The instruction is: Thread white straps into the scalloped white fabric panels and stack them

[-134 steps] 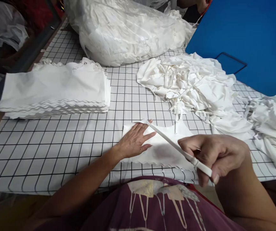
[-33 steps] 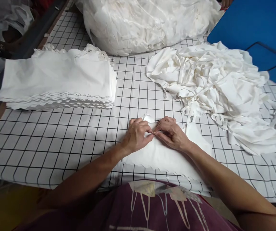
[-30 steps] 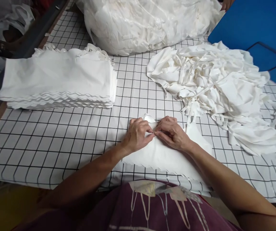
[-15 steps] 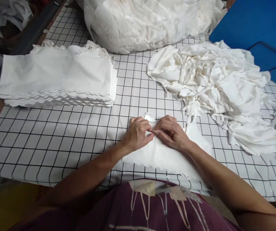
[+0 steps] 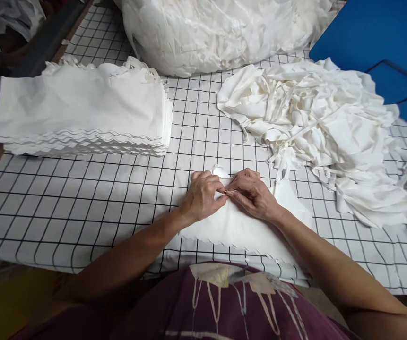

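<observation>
A white garment (image 5: 238, 231) with a wavy lower edge lies flat on the table in front of me, its straps toward the far side. My left hand (image 5: 205, 196) is closed, thumb and forefinger pinching the garment near its upper edge. Right beside it, my right hand (image 5: 253, 194) pinches the same spot, the two sets of fingertips meeting. Whatever small detail sits between the fingertips is too small to make out. A white strap loop (image 5: 220, 171) pokes up behind the hands.
To the left is a neat stack of white garments (image 5: 82, 104). A loose heap of similar ones (image 5: 316, 108) lies to the right. At the back sit a full clear plastic bag (image 5: 217, 38) and a blue panel (image 5: 376, 42). A checked cloth (image 5: 82, 208) covers the table.
Both hands keep their pinch on the garment at nearly the same place. The view has shifted very slightly; nothing else has visibly moved.
</observation>
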`<action>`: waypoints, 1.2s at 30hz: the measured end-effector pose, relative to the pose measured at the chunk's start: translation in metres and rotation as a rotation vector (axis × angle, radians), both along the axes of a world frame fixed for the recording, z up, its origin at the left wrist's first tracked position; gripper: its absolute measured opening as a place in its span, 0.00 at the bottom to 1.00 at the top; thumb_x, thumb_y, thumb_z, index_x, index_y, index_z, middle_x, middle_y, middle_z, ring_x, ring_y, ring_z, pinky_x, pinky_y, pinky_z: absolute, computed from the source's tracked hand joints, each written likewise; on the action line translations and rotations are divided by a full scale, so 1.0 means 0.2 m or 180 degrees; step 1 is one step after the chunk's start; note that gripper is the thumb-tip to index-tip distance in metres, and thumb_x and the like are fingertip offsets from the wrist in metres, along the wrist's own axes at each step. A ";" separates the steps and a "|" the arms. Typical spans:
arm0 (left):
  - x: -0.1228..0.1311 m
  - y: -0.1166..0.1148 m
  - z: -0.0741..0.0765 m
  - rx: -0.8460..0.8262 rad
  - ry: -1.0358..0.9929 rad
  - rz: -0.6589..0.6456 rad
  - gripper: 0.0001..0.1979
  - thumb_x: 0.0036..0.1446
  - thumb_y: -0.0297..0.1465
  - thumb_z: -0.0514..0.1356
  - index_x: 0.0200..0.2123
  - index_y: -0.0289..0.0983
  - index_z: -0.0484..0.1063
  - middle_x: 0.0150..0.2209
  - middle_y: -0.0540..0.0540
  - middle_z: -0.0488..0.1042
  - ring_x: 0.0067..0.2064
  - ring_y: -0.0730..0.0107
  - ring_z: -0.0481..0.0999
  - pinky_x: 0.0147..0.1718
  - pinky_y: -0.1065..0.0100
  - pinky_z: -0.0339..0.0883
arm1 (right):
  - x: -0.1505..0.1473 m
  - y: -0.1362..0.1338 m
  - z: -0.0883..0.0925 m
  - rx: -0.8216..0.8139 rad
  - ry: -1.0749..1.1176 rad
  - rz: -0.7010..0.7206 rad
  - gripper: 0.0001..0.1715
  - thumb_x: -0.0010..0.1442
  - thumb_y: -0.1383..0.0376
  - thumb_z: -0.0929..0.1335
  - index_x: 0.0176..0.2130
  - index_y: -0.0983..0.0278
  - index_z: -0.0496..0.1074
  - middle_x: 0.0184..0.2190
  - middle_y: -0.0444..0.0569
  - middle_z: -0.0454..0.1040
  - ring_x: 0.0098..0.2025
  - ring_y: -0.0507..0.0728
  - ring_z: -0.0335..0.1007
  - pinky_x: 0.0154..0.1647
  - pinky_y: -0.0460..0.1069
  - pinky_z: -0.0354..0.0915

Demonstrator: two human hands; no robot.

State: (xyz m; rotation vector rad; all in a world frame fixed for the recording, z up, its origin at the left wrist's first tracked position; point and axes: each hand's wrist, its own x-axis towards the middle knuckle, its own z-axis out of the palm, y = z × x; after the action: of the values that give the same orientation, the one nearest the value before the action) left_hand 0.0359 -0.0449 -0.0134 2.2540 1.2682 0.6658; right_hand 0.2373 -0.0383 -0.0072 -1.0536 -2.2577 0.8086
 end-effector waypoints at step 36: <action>-0.02 0.00 0.01 -0.0117 0.0018 -0.0175 0.08 0.58 0.33 0.67 0.31 0.37 0.74 0.34 0.49 0.78 0.41 0.62 0.71 0.44 0.58 0.55 | 0.00 0.33 0.26 0.0606 -0.1426 0.1654 0.09 0.63 0.67 0.67 0.30 0.61 0.72 0.25 0.45 0.73 0.36 0.58 0.62 0.45 0.57 0.50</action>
State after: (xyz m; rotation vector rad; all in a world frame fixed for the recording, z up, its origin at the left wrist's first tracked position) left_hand 0.0325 -0.0447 -0.0116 2.2539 1.2069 0.6117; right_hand 0.2370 0.0282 0.0452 -0.6011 -2.9903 0.5657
